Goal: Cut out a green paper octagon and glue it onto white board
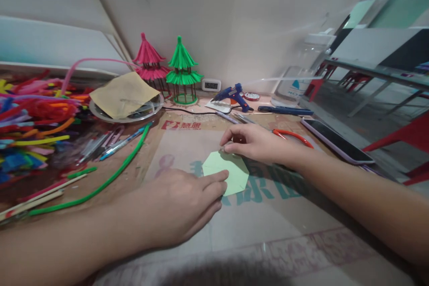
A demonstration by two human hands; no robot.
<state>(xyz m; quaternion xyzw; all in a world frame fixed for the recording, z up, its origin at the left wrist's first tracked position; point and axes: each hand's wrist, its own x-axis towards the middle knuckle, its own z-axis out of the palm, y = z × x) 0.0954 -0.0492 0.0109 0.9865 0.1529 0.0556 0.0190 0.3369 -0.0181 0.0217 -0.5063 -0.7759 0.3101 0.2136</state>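
Observation:
A pale green many-sided piece of paper [231, 170] lies flat on the printed board [187, 143]. My left hand [187, 201] rests on its lower left part, fingers stretched out and pressing the sheet. At the paper's far edge, my right hand [254, 143] is closed in a pinch, thumb against forefinger. Between those fingertips is something small and brownish, too blurred to name. Just beyond the right hand are orange-handled scissors [293, 136], partly hidden by the wrist.
Pink [150, 60] and green [182, 71] pagoda models stand by the wall. A blue glue gun [233, 96], a phone [338, 140] and a bottle [298, 76] lie or stand right. Left are piled pipe cleaners [36, 120] and a plate [147, 111] under yellow sandpaper-like sheet [124, 94].

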